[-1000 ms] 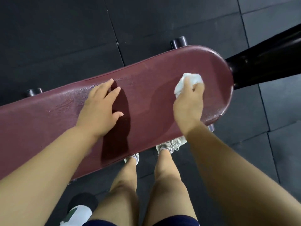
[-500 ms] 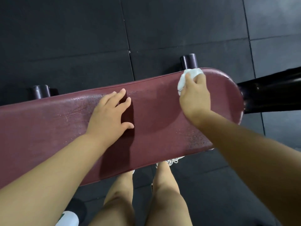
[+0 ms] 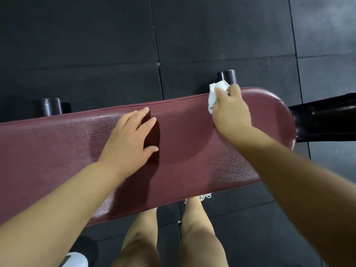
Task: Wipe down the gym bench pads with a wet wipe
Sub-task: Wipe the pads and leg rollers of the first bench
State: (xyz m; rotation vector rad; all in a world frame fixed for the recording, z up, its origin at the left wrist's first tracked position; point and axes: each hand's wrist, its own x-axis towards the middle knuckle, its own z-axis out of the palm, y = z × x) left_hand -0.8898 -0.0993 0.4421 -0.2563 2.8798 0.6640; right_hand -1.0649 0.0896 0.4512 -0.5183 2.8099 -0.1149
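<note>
A long maroon bench pad (image 3: pixel 183 135) runs across the view, its rounded end at the right and its surface glistening with wet patches. My left hand (image 3: pixel 129 139) rests flat on the middle of the pad, fingers straight and spread. At the pad's far edge, near the rounded end, my right hand (image 3: pixel 231 110) grips a crumpled white wet wipe (image 3: pixel 216 93). The wipe sticks out past my fingers and over the far edge.
Two black tube ends of the frame, the left tube end (image 3: pixel 51 106) and the right tube end (image 3: pixel 227 77), poke out behind the pad. A black frame beam (image 3: pixel 327 120) leaves the pad's right end. Dark rubber floor tiles lie all around. My legs and white shoes show below the pad.
My right hand has carried the wipe from the pad's rounded end up to the far edge and slightly left. The left hand has stayed flat on the pad.
</note>
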